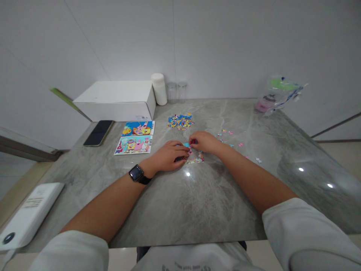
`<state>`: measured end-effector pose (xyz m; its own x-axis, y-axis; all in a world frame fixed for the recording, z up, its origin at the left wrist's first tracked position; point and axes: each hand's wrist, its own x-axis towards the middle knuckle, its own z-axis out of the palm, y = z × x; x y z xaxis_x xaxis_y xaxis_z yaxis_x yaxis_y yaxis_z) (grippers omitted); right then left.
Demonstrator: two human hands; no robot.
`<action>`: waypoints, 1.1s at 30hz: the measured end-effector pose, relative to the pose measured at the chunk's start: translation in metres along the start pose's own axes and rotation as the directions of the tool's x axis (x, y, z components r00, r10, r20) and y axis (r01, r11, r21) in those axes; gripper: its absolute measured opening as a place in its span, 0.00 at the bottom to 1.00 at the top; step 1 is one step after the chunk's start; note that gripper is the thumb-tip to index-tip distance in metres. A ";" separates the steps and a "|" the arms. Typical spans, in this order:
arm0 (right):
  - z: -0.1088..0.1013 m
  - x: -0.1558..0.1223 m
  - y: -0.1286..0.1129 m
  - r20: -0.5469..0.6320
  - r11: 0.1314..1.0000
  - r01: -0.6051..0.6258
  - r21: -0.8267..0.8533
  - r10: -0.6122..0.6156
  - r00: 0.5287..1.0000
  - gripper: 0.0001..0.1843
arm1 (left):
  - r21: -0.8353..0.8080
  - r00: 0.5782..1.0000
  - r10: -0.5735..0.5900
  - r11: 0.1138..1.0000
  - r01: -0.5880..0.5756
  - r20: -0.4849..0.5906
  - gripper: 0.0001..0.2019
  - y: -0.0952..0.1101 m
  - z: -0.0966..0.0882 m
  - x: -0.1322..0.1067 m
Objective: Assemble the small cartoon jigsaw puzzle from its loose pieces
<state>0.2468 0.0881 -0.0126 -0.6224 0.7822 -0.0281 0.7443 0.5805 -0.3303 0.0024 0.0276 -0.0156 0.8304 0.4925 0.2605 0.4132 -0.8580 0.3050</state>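
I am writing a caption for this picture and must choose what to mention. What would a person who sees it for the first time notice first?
First, the two hands meeting at the middle of the grey table: the left hand and the right hand both rest on a small, partly built puzzle. Just behind them lies a bright heap of loose pieces, and to the left two colourful cartoon cards beside a dark phone.

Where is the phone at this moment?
In the head view the phone lies face up on the table's far left, in front of the white box and left of the two picture cards.
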 end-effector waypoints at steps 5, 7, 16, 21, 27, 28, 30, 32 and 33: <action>0.001 0.000 0.001 -0.027 1.000 -0.008 0.012 0.008 1.000 0.08 | -0.004 1.000 -0.009 1.000 0.009 0.007 0.13 0.000 0.000 0.000; 0.002 0.000 0.001 -0.034 1.000 -0.013 0.016 0.014 0.999 0.08 | -0.005 1.000 -0.012 1.000 0.012 0.005 0.13 0.000 0.001 0.000; 0.005 0.002 -0.004 -0.049 0.997 -0.078 0.010 0.079 0.996 0.07 | 0.003 1.000 -0.008 1.000 0.008 0.011 0.14 0.000 0.002 0.000; 0.005 0.003 -0.006 -0.032 0.996 -0.084 0.004 0.084 0.996 0.07 | 0.018 1.000 -0.006 1.000 0.005 0.019 0.14 0.000 0.001 0.000; 0.000 0.001 -0.006 0.002 0.997 -0.075 -0.032 0.075 0.997 0.11 | 0.036 0.999 -0.020 0.999 0.019 0.028 0.15 0.002 0.001 0.000; 0.000 0.000 -0.006 0.008 0.997 -0.071 -0.036 0.071 0.997 0.11 | 0.039 0.999 -0.019 0.999 0.018 0.032 0.15 0.003 0.001 0.000; -0.001 -0.001 -0.006 0.012 0.997 -0.069 -0.037 0.070 0.997 0.12 | 0.044 0.999 -0.012 0.999 0.011 0.036 0.15 0.004 -0.001 0.001; -0.001 -0.001 -0.006 0.010 0.997 -0.069 -0.038 0.070 0.998 0.12 | 0.051 1.000 -0.007 0.999 0.005 0.031 0.15 0.005 -0.002 0.002; -0.002 -0.001 -0.007 0.009 0.997 -0.065 -0.036 0.065 0.998 0.12 | 0.055 1.000 -0.005 0.998 0.004 0.028 0.15 0.005 -0.002 0.002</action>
<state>0.2429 0.0836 -0.0088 -0.5746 0.8164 -0.0576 0.7914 0.5363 -0.2933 0.0052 0.0243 -0.0117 0.8384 0.4927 0.2332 0.4362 -0.8629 0.2552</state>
